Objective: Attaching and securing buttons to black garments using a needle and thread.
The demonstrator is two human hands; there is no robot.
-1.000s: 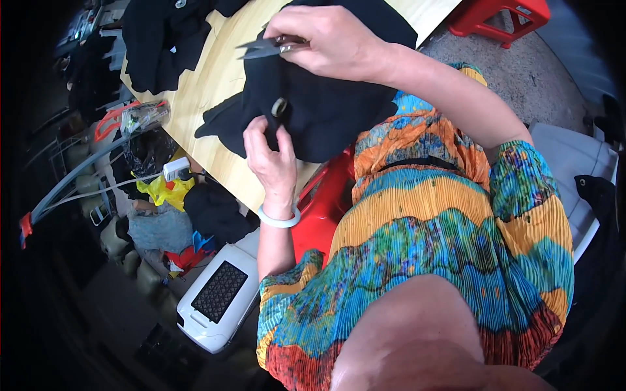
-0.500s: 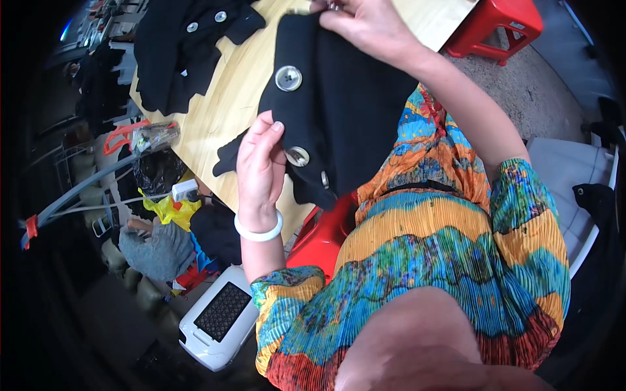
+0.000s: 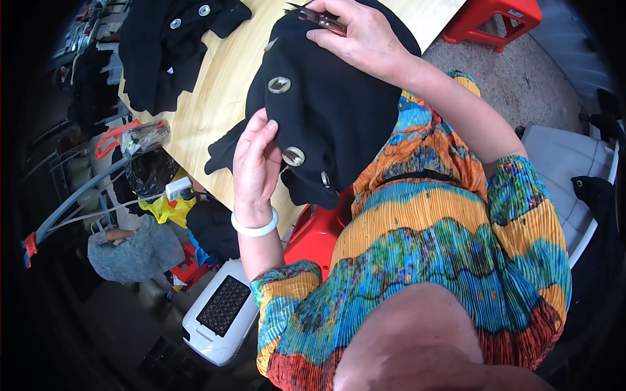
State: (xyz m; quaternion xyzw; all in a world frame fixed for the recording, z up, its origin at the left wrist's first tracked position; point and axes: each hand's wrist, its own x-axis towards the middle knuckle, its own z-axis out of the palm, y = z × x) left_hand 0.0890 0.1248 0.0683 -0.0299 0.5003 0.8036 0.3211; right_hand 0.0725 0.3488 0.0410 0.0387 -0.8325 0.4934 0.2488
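A black garment point(image 3: 339, 98) with several large round buttons point(image 3: 279, 85) is draped over the table's near edge and toward my lap. My left hand point(image 3: 255, 159), a white bangle on its wrist, pinches the garment's edge between thumb and fingers, beside a button point(image 3: 293, 156). Higher up, my right hand point(image 3: 365, 39) is closed round small thread snips point(image 3: 318, 18), their dark blades pointing left over the cloth. Whether the right fingers also grip some cloth is hidden.
Another black buttoned garment point(image 3: 156, 58) lies on the wooden table point(image 3: 202, 124) at the far left. Red stools point(image 3: 492, 23) stand at the far right and under the table's near edge point(image 3: 313, 238). Bags, a grey fluffy item point(image 3: 134, 251) and a white appliance point(image 3: 222, 319) sit at left.
My right hand has lowered slightly, and the snips now show clearly in it. The garment's upper part has slumped and bunched. My left hand keeps its hold on the edge.
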